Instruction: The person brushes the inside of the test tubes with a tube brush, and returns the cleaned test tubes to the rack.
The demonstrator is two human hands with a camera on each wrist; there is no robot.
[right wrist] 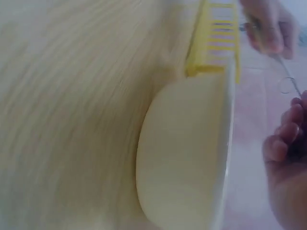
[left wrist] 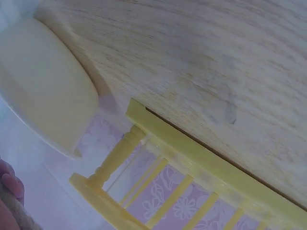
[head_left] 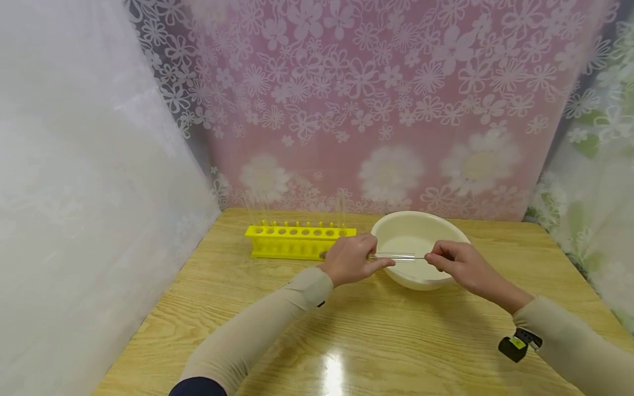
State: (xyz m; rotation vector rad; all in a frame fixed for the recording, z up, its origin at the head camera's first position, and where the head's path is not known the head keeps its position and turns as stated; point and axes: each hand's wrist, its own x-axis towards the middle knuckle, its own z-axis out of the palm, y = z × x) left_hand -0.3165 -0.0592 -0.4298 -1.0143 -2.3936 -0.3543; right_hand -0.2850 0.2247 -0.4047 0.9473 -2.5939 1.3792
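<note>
Beige sleeves (head_left: 262, 316) reached forward; over a bowl (head_left: 418, 283), left fingers (head_left: 369, 241) gripped a tube (head_left: 401, 257), right fingers (head_left: 438, 262) pinched its inserted rod (head_left: 420, 258).

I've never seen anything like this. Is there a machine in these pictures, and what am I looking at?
No machine arms here, just a person working with two bare hands. The widest picture comes from a camera worn on the head, looking forward and down. The two tilted ones come from cameras on the wrists: the left shows mostly the rack and bowl, the right the bowl and both hands.

On the wooden table stand a yellow rack, with a few clear, hard-to-see tubes upright in it, and a cream bowl beside it.

The left hand grips another clear tube. The right hand pinches a thin rod that sticks out of that tube's open end.
</note>
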